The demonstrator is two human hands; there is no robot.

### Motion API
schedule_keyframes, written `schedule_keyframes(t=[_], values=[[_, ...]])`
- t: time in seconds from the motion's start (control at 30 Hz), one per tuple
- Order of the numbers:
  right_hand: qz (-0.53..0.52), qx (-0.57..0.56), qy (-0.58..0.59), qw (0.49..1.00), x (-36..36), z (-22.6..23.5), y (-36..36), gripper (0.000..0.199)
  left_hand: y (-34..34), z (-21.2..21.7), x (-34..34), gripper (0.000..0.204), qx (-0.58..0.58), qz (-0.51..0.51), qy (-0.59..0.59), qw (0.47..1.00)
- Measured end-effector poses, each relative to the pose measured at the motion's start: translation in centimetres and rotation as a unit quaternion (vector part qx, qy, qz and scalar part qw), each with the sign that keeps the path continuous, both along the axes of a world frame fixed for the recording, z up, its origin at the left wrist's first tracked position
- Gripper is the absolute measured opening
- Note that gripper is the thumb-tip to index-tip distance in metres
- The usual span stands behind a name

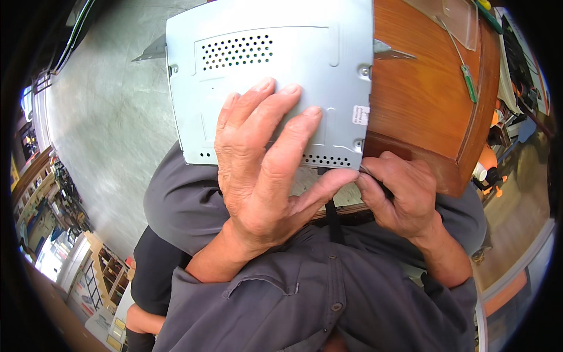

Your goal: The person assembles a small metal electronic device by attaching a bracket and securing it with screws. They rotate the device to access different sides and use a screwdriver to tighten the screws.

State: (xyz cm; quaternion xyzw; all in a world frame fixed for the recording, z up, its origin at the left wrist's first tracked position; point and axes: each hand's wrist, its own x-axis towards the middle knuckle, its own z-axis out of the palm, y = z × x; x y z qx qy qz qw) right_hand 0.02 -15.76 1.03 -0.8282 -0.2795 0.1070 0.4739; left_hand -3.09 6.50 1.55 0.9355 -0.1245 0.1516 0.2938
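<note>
A grey sheet-metal case [275, 47] with rows of vent holes lies at the near edge of a wooden table [422, 100], overhanging its left side. My left hand [264, 170] lies flat on the case's top, fingers spread, thumb hooked under the near edge. Close against the case's near right corner, my right hand [402, 196] is closed around a small dark thing, mostly hidden by the fingers. A black cable [333, 220] hangs down from the case's near edge between my hands.
A green-handled screwdriver [468, 82] and a clear plastic piece [454, 20] lie further back on the table. Grey concrete floor [105, 117] spreads to the left. Shelves with goods [53, 199] stand at far left, cluttered items [516, 70] at right.
</note>
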Motion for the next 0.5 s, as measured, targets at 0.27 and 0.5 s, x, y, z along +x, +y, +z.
schedule_keyframes(t=[0.27, 0.5], values=[[-0.019, -0.006, 0.002, 1.0, -0.5, 0.2, 0.0, 0.014, -0.5, 0.5, -0.2, 0.075, 0.005, 0.026, 0.003, 1.0], [0.02, -0.072, -0.072, 0.995, 0.4, 1.2, -0.9, 0.013, -0.6, 0.1, 0.0, 0.07, -0.013, 0.029, -0.011, 0.999]])
